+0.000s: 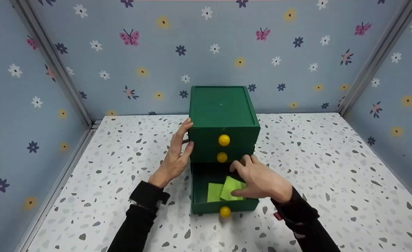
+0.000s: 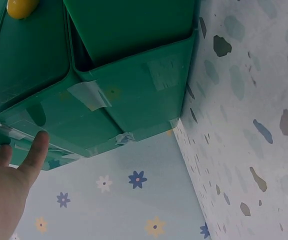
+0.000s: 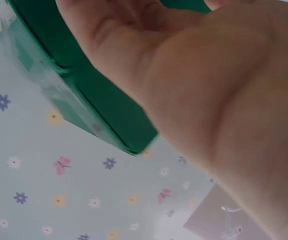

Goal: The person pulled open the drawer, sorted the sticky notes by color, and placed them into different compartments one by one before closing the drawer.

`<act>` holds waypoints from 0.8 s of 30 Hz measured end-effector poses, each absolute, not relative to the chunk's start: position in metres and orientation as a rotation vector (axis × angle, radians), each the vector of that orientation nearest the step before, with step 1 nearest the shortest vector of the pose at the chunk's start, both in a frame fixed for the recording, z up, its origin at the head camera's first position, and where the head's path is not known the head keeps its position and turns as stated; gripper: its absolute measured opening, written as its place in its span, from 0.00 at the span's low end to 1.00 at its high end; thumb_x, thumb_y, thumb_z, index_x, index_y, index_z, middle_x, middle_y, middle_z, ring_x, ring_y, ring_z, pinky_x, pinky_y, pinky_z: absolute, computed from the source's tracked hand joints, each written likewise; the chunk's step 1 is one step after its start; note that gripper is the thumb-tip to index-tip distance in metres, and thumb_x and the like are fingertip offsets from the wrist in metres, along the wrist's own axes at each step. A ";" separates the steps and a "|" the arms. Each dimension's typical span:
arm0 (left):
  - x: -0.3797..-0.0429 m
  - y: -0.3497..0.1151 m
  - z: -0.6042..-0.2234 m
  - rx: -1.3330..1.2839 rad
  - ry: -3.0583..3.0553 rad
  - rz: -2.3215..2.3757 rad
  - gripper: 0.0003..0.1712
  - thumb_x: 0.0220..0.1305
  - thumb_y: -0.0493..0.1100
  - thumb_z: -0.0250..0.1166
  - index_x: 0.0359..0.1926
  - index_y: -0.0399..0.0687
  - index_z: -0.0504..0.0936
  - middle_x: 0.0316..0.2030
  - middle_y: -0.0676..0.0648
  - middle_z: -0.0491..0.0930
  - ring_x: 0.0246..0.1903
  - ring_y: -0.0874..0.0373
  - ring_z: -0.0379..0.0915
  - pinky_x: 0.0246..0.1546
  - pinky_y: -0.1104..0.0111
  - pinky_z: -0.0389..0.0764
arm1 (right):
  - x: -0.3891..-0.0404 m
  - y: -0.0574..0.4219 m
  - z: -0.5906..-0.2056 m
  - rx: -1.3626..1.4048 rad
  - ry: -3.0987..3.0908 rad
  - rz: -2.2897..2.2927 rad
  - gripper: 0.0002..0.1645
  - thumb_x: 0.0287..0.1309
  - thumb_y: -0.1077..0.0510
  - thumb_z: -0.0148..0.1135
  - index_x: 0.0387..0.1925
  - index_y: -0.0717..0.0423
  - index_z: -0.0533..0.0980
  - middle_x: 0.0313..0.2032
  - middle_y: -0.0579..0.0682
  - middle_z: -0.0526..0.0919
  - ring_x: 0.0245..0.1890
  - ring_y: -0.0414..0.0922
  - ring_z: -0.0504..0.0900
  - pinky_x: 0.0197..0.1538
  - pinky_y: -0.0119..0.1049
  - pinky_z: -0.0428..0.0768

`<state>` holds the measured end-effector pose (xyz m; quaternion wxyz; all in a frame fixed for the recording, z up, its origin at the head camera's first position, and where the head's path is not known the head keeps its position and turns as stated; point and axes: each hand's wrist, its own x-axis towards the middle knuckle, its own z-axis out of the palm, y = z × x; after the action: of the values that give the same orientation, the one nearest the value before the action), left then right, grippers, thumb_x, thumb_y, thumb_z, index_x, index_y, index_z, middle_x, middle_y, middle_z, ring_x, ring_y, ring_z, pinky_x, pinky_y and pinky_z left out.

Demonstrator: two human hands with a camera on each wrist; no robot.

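Observation:
A green chest of drawers (image 1: pixel 223 106) with yellow round knobs stands on the speckled table. Its bottom drawer (image 1: pixel 199 208) is pulled out, and light green paper squares (image 1: pixel 214 192) lie inside, some overlapping. My left hand (image 1: pixel 172 161) rests on the chest's left side, fingers extended; the left wrist view shows fingertips against that green side wall (image 2: pixel 149 90). Over the right part of the pulled-out drawer is my right hand (image 1: pixel 262 178), fingers bent and thumb apart, close above the paper squares. Its palm side fills much of the right wrist view, where its fingertips are hidden.
Two upper drawers with yellow knobs (image 1: pixel 224 140) are closed. Clear tape (image 2: pixel 90 95) runs along the chest's side. Blue flowered walls (image 1: pixel 206 45) enclose the speckled table (image 1: pixel 314 157) at the back and both sides.

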<state>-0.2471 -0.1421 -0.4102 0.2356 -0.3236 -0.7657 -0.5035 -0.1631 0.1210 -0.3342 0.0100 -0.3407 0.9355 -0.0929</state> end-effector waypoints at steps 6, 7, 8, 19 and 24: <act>-0.248 -0.141 -0.409 -0.895 -2.093 -1.379 0.30 0.72 0.33 0.46 0.72 0.49 0.52 0.75 0.49 0.45 0.74 0.55 0.40 0.62 0.58 0.65 | -0.135 0.117 -0.323 -1.054 2.914 -0.227 0.37 0.51 0.41 0.66 0.57 0.50 0.63 0.39 0.52 0.61 0.39 0.46 0.61 0.37 0.34 0.63; -0.248 -0.141 -0.409 -0.893 -2.091 -1.379 0.30 0.71 0.33 0.46 0.72 0.48 0.52 0.74 0.48 0.45 0.74 0.55 0.41 0.62 0.57 0.65 | -0.130 0.116 -0.321 -1.052 2.902 -0.199 0.37 0.52 0.40 0.66 0.58 0.48 0.62 0.38 0.52 0.62 0.39 0.46 0.61 0.37 0.34 0.64; -0.247 -0.141 -0.409 -0.890 -2.092 -1.379 0.30 0.71 0.32 0.46 0.71 0.46 0.53 0.74 0.47 0.45 0.74 0.55 0.41 0.62 0.57 0.65 | -0.126 0.115 -0.320 -1.047 2.887 -0.167 0.36 0.52 0.39 0.65 0.58 0.47 0.62 0.38 0.52 0.63 0.38 0.46 0.63 0.36 0.34 0.65; -0.224 -0.136 -0.382 -0.863 -2.131 -1.396 0.28 0.70 0.29 0.45 0.69 0.36 0.53 0.73 0.38 0.47 0.73 0.52 0.42 0.62 0.52 0.64 | -0.123 0.096 -0.323 -0.913 2.514 -0.136 0.29 0.55 0.43 0.64 0.58 0.38 0.71 0.24 0.42 0.78 0.22 0.38 0.73 0.32 0.33 0.74; -0.224 -0.135 -0.382 -0.866 -2.125 -1.396 0.28 0.70 0.28 0.45 0.69 0.35 0.53 0.73 0.37 0.47 0.73 0.53 0.41 0.62 0.51 0.64 | -0.132 0.091 -0.333 -0.856 2.484 -0.194 0.27 0.54 0.44 0.65 0.57 0.40 0.74 0.21 0.39 0.75 0.24 0.36 0.73 0.35 0.32 0.74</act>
<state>-0.2237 -0.1353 -0.3823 0.2259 -0.3143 -0.7706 -0.5063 -0.1315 0.0908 -0.3331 0.2506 -0.3146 0.9128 -0.0711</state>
